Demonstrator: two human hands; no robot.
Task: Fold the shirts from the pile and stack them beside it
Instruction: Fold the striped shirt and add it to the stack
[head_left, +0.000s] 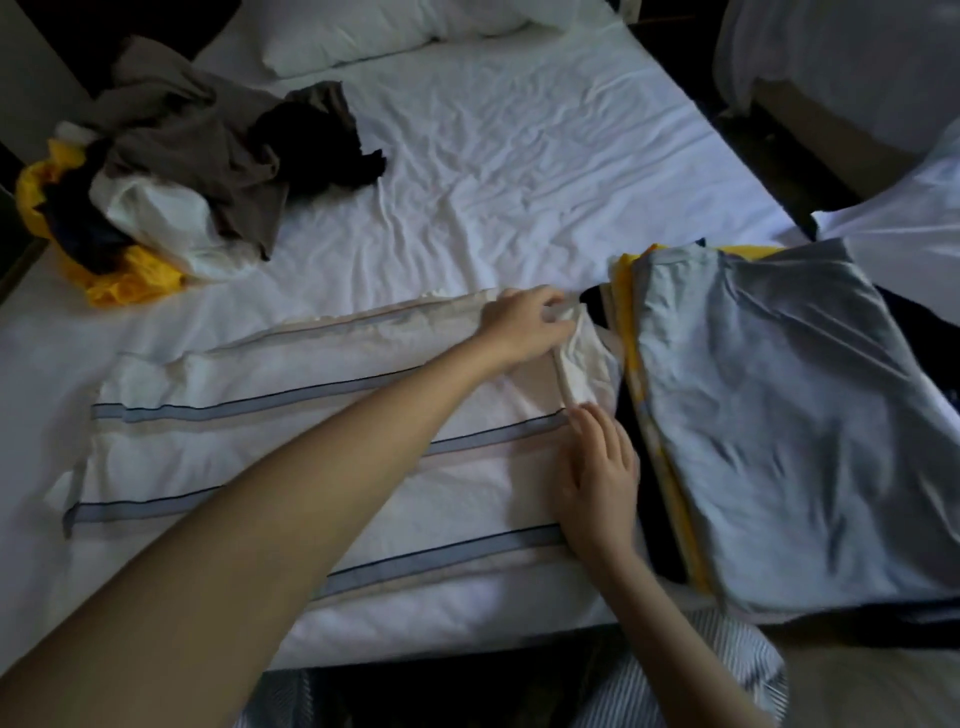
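A white shirt with blue stripes (291, 457) lies spread flat on the bed in front of me. My left hand (524, 325) reaches across it and pinches the collar at its right end. My right hand (597, 473) presses flat on the shirt's right edge just below the collar. To the right sits a stack of folded shirts (769, 426), a light grey-blue one on top, yellow and dark ones under it. The pile of unfolded shirts (171, 176), brown, black, white and yellow, lies at the far left of the bed.
The white bed sheet (519, 171) is wrinkled between pile and stack. A pillow (353, 36) lies at the head of the bed. A second bed (857, 78) stands to the right across a dark gap.
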